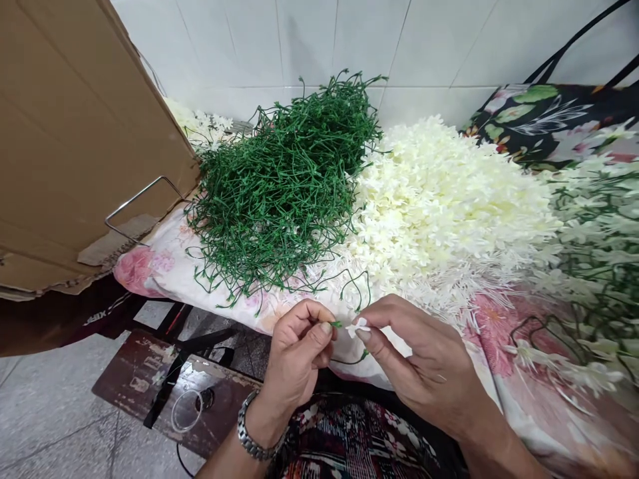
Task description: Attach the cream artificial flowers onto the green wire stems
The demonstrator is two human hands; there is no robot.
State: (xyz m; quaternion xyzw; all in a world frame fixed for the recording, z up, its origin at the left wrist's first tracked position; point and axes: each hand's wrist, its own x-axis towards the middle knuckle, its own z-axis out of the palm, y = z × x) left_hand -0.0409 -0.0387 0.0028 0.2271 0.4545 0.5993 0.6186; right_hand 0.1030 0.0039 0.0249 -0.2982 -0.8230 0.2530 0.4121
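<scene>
My left hand [304,349] pinches a green plastic stem [337,324] near its tip, between thumb and forefinger. Just to its right, my right hand [419,362] holds a small white artificial flower [358,327] between thumb and forefinger. Tip and flower face each other with a narrow gap between them. Behind my hands lies a large tangled heap of green stems [284,186]. Beside that heap, to the right, is a pile of creamy white flower heads [444,193]. A few loose stems curl on the cloth close to my fingers.
A flowered cloth [219,296] covers the work surface. At left stands a cardboard box [84,133] with a bent metal wire handle [137,199]. Stems with flowers attached [599,239] lie at right, near a dark floral bag [554,123]. A brown stool [134,379] holds a clear cup [187,409].
</scene>
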